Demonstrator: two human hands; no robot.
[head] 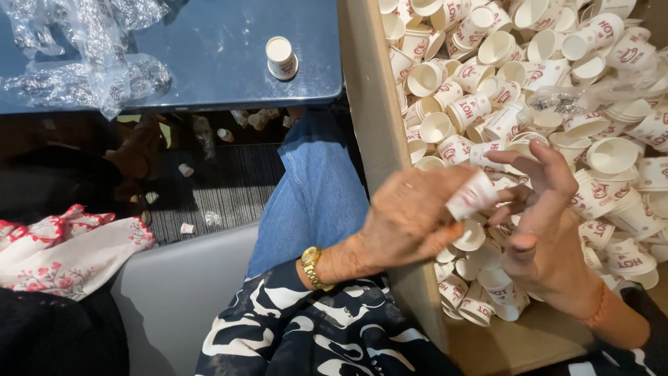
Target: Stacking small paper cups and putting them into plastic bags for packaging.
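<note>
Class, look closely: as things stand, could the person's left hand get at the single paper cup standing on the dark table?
Probably not straight away: the left hand holds a small cup over the box, and the lone cup stands well off across the table, though nothing blocks the way.

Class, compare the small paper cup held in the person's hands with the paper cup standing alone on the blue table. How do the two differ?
The held cup lies tilted between the left hand and right hand; the table cup stands upright, touched by nothing. The held cup is over the cardboard box of loose cups; the table cup sits apart from it, on the blue table. Both are small, white, with red print.
</note>
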